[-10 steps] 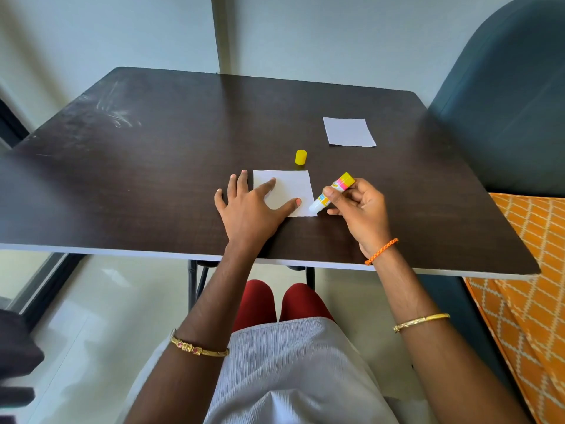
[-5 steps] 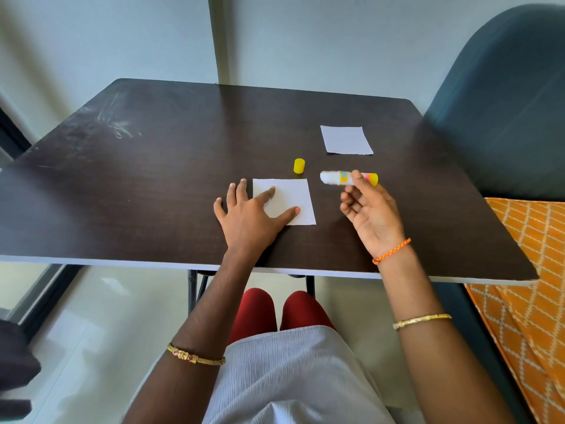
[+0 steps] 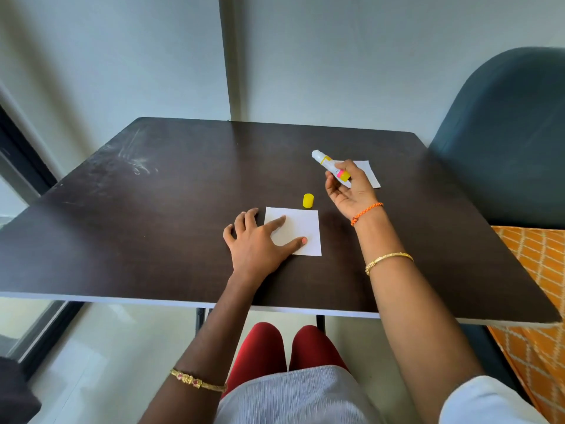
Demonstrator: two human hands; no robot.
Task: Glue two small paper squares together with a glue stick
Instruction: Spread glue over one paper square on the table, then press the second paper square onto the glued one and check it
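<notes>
So the right hand has just lifted the uncapped glue stick off the near paper square, grip closed on it, over toward the far square, while the left hand lies flat and open, pinning the near one to the table, so gluing looks done.

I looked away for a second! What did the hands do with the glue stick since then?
The right hand lifted the glue stick off the near paper square and carried it away, up toward the far paper square, never letting go. The left hand stayed flat, pinning the near square. The yellow cap stayed beside it on the table.
</notes>
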